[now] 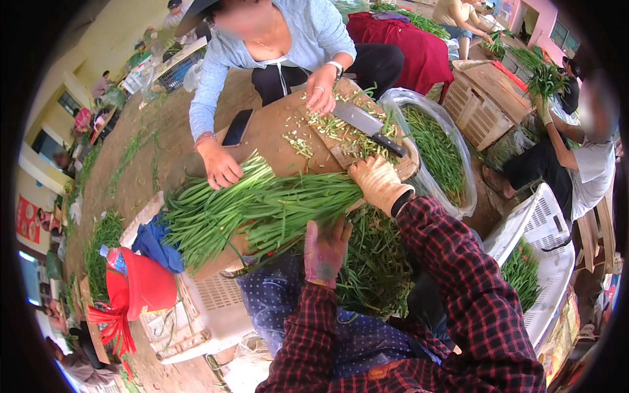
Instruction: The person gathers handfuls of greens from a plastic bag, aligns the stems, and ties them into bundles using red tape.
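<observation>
Plaid sleeves [468, 281] | right fingers [364, 171] — curled round green stalks [298, 200] | left fingers [342, 233] — loosely open, contact unclear

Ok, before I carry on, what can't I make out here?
All in the head view:
Right hand in a cream glove: how far its grip wraps underneath, hidden by the glove's back and the long green leafy bundle.
Left hand in a pink-stained glove: whether its fingertips press that bundle; one angle can't settle it.
White perforated plastic crate at right: its floor, covered by green stalks.
Dark hat opposite: cut off by the top edge.
</observation>
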`<state>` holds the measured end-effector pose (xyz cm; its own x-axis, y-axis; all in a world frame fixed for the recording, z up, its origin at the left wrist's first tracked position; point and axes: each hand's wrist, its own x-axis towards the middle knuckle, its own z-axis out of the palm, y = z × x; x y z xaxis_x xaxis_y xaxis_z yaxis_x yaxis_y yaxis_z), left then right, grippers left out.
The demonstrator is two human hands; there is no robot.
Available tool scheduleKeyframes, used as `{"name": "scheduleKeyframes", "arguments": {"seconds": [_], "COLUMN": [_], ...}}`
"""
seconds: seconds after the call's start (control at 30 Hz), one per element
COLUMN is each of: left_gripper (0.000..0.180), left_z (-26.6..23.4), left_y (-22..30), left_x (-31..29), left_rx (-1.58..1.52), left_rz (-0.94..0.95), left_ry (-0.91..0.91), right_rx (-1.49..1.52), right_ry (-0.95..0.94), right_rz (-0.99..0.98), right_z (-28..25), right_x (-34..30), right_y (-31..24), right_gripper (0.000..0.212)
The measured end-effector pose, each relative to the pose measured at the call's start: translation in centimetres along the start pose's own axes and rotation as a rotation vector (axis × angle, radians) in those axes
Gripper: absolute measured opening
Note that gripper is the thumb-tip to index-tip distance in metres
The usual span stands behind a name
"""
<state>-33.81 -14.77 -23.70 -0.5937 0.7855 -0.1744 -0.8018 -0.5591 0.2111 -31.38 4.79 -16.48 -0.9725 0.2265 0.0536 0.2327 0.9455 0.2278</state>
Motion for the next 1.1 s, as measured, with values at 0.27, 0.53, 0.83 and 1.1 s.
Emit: {"name": "scheduleKeyframes", "arguments": {"seconds": [0.27,0.53,0.83,1.1], "left_gripper": [0.062,0.063,0.065,0.070], "left_z": [0.2,1.0,-2.0,-3.8], "left_y": [0.2,0.8,2.3,4.7], "left_x": [-0.1,-1.4,-3.7,-2.4], "left_rx": [0.024,0.076,0.121,0.154], "left_rz": [0.069,-0.019,0.117,0.221], "left_ry": [-0.024,0.257,0.045,0.031], "right_rx": [0.028,0.134,0.426,0.483], "right_ry": [-0.095,-0.184,-0.184,-0.040], "right_rz": [-0.186,-0.112,0.098,0.144], "right_z": [-3.6,-2.9,0.0,3.7], "right_x": [-1.6,-4.3,-10.6,-15.8], "right_y": [0.1,-1.5,-4.9,-6.6], "right_gripper": [0.047,0.042,0.052,0.054]}}
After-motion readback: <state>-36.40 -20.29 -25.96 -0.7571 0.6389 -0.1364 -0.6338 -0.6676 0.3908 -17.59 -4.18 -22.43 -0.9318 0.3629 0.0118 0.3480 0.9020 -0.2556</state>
